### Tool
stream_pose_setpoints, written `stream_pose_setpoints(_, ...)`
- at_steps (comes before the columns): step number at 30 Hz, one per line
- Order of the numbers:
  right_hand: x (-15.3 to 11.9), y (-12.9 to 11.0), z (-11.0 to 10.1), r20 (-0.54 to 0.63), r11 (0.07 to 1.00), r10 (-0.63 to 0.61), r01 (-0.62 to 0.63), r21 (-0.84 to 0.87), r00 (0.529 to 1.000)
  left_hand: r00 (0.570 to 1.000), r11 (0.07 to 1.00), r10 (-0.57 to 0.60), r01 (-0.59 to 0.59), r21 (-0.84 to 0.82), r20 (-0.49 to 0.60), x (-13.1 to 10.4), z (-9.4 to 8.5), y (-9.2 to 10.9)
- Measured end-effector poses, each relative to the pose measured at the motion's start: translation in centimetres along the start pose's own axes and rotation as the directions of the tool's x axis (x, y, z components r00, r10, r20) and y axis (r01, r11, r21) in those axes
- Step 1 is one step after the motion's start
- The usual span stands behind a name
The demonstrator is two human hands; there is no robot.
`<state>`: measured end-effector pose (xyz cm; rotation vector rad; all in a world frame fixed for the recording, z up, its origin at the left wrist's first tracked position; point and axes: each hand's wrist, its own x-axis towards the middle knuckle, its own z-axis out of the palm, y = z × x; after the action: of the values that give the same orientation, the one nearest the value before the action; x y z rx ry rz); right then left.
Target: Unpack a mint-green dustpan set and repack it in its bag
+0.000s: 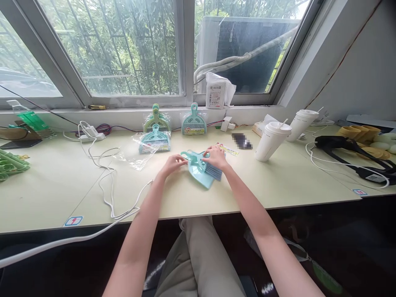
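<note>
A pale cream table (278, 181) is running along a wall under a wide sliding window (123, 49), with green foliage and an outdoor air-conditioner unit (247, 45) showing beyond the glass. A white wall is closing off the right side.

At the middle of the table, both hands are working on one light-blue mini dustpan (198, 171) with its small brush (213, 170) lying on it. The left hand (173, 162) is touching the handle end of the dustpan, its grip loosely curled there; I cannot tell whether it is actually pinching. The right hand (215, 157) is resting on the brush, fingers closing over its top.

Behind the hands, three more dustpan sets in clear wrapping are sitting near the sill: one green (156, 119), one teal upright (194, 121), one teal lying flat (155, 141). An empty clear bag (136, 156) is lying just beside the flat one. A printed label card (229, 149) is lying near the right hand.

Two white lidded cups (272, 141) with straws are standing to the right. A white cable (105, 177) is trailing across the left half from a power strip (91, 134). A black strap-like device (349, 150) and a row of yellow cups (359, 132) are lying at the far right; green plastic pieces (10, 165) are sitting at the far left.
</note>
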<state>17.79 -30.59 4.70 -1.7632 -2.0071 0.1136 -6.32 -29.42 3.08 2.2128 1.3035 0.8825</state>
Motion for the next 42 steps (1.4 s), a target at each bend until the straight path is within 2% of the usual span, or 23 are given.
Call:
stream_pose_setpoints(1,-0.2,-0.6,0.2,0.025,0.999,-0.054,0.055,-0.001,0.998,0.996,0.996,0.085,-0.085,-0.024,0.007,0.0,0.1,0.5)
stream_pose_setpoints(2,-0.4,-1.0,0.3,0.037,0.996,-0.094,0.095,-0.002,0.995,0.989,0.989,0.145,-0.146,-0.008,-0.033,0.0,0.2,0.8)
stream_pose_setpoints(4,-0.8,-1.7,0.4,0.035,0.991,-0.136,0.137,-0.002,0.990,0.969,0.975,0.218,-0.211,0.069,-0.120,0.0,0.0,0.9)
stream_pose_setpoints(5,-0.8,-1.9,0.4,0.034,0.989,-0.149,0.149,-0.002,0.988,0.964,0.970,0.238,-0.228,0.088,-0.120,0.0,-0.1,0.6)
stream_pose_setpoints(9,-1.0,-1.9,-0.2,0.076,0.984,-0.176,0.177,-0.011,0.981,0.977,0.977,0.214,-0.214,0.017,0.006,-0.1,0.2,-0.7)
stream_pose_setpoints(14,-1.1,-1.3,-1.2,0.124,0.979,-0.199,0.203,-0.016,0.972,0.971,0.966,0.236,-0.229,0.123,-0.046,-0.4,1.6,0.3)
stream_pose_setpoints(17,-0.9,-0.7,-1.7,0.163,0.979,-0.202,0.203,0.012,0.966,0.977,0.967,0.205,-0.194,0.164,-0.051,-0.5,1.8,0.9)
stream_pose_setpoints(23,-1.0,-0.3,-2.5,0.259,0.970,-0.241,0.242,0.029,0.935,0.982,0.979,0.184,-0.180,0.099,-0.032,-0.5,1.4,0.5)
stream_pose_setpoints(27,-1.1,-0.7,-2.0,0.240,0.972,-0.222,0.235,-0.027,0.945,0.973,0.951,0.232,-0.224,0.213,-0.011,-0.5,1.4,0.9)
stream_pose_setpoints(30,-0.9,-0.7,-1.4,0.235,0.971,-0.232,0.238,0.004,0.944,0.941,0.873,0.336,-0.324,0.364,0.032,-0.6,1.7,1.5)
stream_pose_setpoints(32,-0.7,-0.6,-1.1,0.226,0.971,-0.237,0.238,0.023,0.945,0.922,0.833,0.381,-0.377,0.404,0.074,-0.7,1.9,1.7)
stream_pose_setpoints(37,-0.6,-0.5,-0.6,0.191,0.971,-0.237,0.229,0.060,0.953,0.922,0.799,0.371,-0.378,0.468,0.111,-0.6,2.5,1.5)
stream_pose_setpoints(42,-0.6,-0.7,-0.8,0.212,0.982,-0.186,0.175,0.070,0.959,0.933,0.792,0.337,-0.352,0.498,0.123,-0.5,2.9,1.5)
